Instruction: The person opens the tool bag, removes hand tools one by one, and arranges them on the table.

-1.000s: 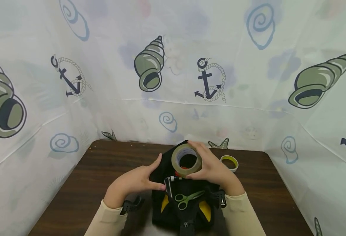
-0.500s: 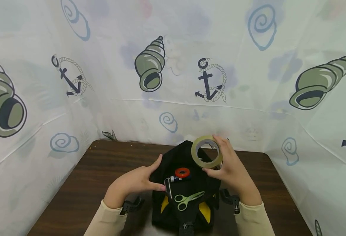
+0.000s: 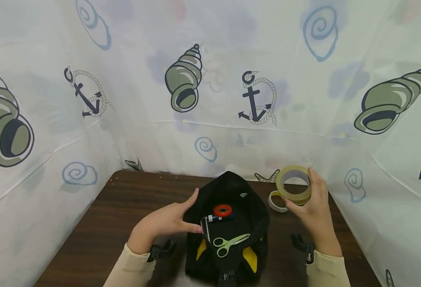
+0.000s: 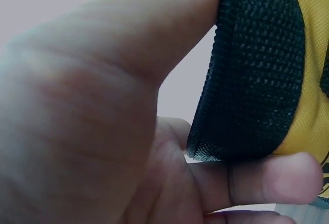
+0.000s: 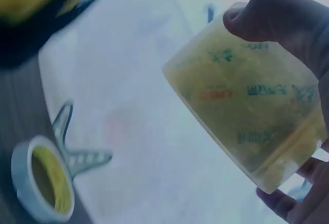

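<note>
My right hand (image 3: 316,207) grips a wide roll of clear yellowish packing tape (image 3: 281,187), held up to the right of the bag. In the right wrist view, thumb and fingers clasp the packing tape's (image 5: 231,100) printed outer face. My left hand (image 3: 167,219) holds the left edge of a black and yellow bag (image 3: 239,185), thumb on the inner side. The left wrist view shows the bag's black webbing edge (image 4: 252,75) between thumb and fingers. On the bag lie green-handled scissors (image 3: 224,247), a small red ring (image 3: 222,210) and a dark tube with a white end (image 3: 215,218).
A white tape roll with a yellow inside (image 3: 275,208) lies on the brown wooden table (image 3: 131,199), right of the bag. A white sheet with printed shells and anchors (image 3: 217,147) rises behind and at both sides.
My right hand has carried the packing tape away from over the bag to the right, uncovering the red ring. The left hand has stayed at the bag's edge.
</note>
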### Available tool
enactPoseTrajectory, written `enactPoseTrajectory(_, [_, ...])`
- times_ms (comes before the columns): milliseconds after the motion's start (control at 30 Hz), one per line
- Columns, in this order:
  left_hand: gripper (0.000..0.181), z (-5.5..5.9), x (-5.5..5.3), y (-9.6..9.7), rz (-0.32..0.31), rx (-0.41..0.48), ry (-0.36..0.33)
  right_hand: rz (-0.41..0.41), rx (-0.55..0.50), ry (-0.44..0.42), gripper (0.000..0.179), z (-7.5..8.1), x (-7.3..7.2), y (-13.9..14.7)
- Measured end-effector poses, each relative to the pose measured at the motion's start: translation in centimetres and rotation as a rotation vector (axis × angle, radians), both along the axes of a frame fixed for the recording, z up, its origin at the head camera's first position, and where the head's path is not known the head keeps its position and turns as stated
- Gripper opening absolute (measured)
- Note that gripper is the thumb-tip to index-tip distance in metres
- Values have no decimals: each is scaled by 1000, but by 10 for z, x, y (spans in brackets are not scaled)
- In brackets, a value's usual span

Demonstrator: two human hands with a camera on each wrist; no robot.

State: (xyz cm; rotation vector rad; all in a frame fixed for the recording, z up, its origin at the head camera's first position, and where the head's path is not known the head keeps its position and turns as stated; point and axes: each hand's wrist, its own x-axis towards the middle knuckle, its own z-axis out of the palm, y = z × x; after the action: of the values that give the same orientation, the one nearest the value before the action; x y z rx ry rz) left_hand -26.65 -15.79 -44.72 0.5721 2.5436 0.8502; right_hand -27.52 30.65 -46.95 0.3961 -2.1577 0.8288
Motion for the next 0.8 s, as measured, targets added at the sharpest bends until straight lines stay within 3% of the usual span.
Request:
enactPoseTrajectory(333, [120,0,1,1,-2,-4,-11,-132,-215,-128,121,-41,-12,46])
enactPoseTrajectory(600, [120,-4,1,2,0,-3,-34,-245,-556,-304,109,-90,-17,65])
enactPoseTrajectory(800, [119,-5,-4,5,-14,1,-21,-285,-607,-340,108,-113,-23,76])
